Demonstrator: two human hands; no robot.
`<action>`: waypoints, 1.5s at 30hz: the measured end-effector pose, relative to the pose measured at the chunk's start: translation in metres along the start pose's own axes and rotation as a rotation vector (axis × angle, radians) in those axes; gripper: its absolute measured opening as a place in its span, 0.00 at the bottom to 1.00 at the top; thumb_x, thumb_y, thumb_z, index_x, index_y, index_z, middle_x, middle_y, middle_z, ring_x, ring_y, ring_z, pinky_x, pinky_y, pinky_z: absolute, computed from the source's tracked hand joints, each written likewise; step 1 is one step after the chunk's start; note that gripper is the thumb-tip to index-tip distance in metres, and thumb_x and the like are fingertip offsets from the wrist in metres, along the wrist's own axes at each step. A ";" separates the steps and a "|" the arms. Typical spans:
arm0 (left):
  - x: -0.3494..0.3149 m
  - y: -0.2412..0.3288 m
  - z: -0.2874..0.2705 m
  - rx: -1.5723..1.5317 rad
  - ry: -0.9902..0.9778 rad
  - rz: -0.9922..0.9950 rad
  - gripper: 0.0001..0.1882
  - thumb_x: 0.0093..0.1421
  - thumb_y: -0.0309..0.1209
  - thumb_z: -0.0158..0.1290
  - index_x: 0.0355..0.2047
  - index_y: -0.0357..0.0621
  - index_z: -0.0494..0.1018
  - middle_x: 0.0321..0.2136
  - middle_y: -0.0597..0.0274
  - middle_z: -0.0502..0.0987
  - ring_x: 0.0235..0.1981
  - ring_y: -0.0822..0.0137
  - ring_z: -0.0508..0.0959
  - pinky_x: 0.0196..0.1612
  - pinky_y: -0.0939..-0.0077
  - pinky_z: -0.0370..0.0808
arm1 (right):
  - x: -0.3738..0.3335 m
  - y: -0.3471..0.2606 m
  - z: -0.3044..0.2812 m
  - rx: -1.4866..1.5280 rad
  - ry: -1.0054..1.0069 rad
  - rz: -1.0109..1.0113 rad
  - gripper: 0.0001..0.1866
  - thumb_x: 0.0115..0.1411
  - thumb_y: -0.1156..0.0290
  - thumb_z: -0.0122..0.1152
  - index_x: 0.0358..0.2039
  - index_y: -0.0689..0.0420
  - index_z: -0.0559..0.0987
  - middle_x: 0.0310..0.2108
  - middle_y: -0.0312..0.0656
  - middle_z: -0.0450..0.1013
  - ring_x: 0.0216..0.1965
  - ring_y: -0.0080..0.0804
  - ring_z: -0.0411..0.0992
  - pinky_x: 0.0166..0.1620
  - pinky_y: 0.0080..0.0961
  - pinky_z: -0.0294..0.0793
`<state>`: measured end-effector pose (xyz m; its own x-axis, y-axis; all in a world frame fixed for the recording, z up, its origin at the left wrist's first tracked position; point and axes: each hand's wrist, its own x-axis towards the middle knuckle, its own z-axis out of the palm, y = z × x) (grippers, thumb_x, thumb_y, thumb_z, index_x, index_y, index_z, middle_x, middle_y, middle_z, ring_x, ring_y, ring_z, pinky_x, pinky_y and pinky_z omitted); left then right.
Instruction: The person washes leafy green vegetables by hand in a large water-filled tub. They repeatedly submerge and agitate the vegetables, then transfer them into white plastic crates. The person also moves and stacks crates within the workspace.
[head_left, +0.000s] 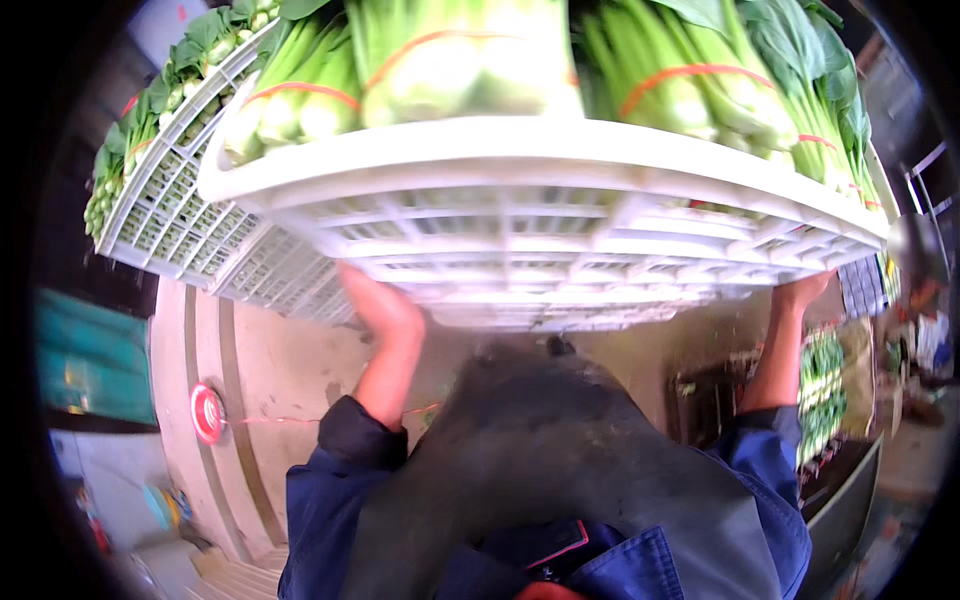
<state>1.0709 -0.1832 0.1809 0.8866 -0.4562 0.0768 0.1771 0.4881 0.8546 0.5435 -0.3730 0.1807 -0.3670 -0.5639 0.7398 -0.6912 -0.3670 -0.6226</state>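
A white plastic crate (520,190) fills the upper half of the view, lifted close to my chest. It is packed with bundles of green leafy vegetables (470,60) tied with orange bands. My left hand (385,305) grips the crate's underside at its left end. My right hand (803,292) holds the lower edge at the right end. Both forearms wear dark blue sleeves, and a dark apron (540,470) covers my front.
A second white crate (180,215) of greens sits behind to the left. A red spool (207,412) with thin string lies on the concrete floor. More bundled greens (822,390) are stacked at the right, beside a dark bin. A teal object stands at far left.
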 end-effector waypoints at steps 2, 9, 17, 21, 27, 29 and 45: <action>-0.005 -0.012 0.003 -0.012 0.080 0.041 0.25 0.75 0.46 0.37 0.62 0.41 0.64 0.61 0.59 0.70 0.61 0.62 0.69 0.65 0.64 0.65 | 0.000 0.017 0.006 0.072 -0.004 -0.007 0.33 0.64 0.63 0.62 0.64 0.67 0.63 0.58 0.53 0.68 0.57 0.43 0.70 0.61 0.39 0.69; 0.009 -0.010 -0.007 -0.073 0.109 0.069 0.27 0.74 0.46 0.39 0.64 0.39 0.65 0.62 0.60 0.70 0.61 0.62 0.70 0.64 0.66 0.66 | -0.020 0.025 0.013 0.497 -0.078 0.184 0.27 0.71 0.61 0.48 0.63 0.68 0.67 0.57 0.52 0.71 0.56 0.39 0.72 0.60 0.37 0.70; 0.075 0.072 -0.005 0.076 -0.102 0.139 0.26 0.73 0.43 0.43 0.65 0.41 0.64 0.61 0.58 0.72 0.60 0.62 0.72 0.64 0.63 0.68 | 0.081 -0.037 -0.031 0.982 -0.299 0.400 0.26 0.72 0.61 0.47 0.64 0.65 0.68 0.57 0.50 0.72 0.53 0.36 0.74 0.56 0.35 0.74; 0.131 0.150 0.046 0.019 -0.482 0.033 0.21 0.72 0.39 0.48 0.59 0.41 0.71 0.52 0.57 0.78 0.50 0.63 0.79 0.54 0.65 0.76 | 0.141 -0.082 -0.031 1.159 -0.525 0.330 0.26 0.71 0.62 0.48 0.64 0.64 0.68 0.57 0.50 0.72 0.52 0.34 0.75 0.54 0.33 0.75; 0.150 0.178 0.094 0.322 -0.791 0.237 0.16 0.68 0.30 0.48 0.52 0.37 0.76 0.49 0.56 0.79 0.50 0.64 0.78 0.56 0.71 0.72 | 0.164 -0.140 -0.031 1.113 -0.658 0.379 0.25 0.70 0.63 0.49 0.62 0.64 0.70 0.55 0.49 0.73 0.51 0.33 0.75 0.53 0.32 0.75; 0.187 0.177 0.080 0.532 -0.741 0.426 0.18 0.66 0.27 0.48 0.54 0.37 0.75 0.52 0.54 0.78 0.55 0.61 0.76 0.61 0.70 0.69 | 0.166 -0.151 -0.027 1.116 -0.679 0.390 0.25 0.70 0.63 0.50 0.62 0.64 0.70 0.55 0.49 0.74 0.50 0.33 0.75 0.53 0.32 0.75; 0.120 0.188 0.181 0.158 -0.616 -0.174 0.21 0.71 0.34 0.47 0.60 0.38 0.70 0.51 0.54 0.78 0.48 0.63 0.80 0.53 0.69 0.77 | 0.200 -0.156 -0.008 1.081 -0.692 0.435 0.23 0.66 0.66 0.54 0.57 0.65 0.75 0.50 0.47 0.77 0.47 0.30 0.76 0.51 0.29 0.76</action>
<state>1.1330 -0.2808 0.4439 0.4358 -0.8838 0.1704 0.1894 0.2752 0.9425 0.5727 -0.4223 0.4280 0.1787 -0.9180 0.3540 0.3480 -0.2776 -0.8955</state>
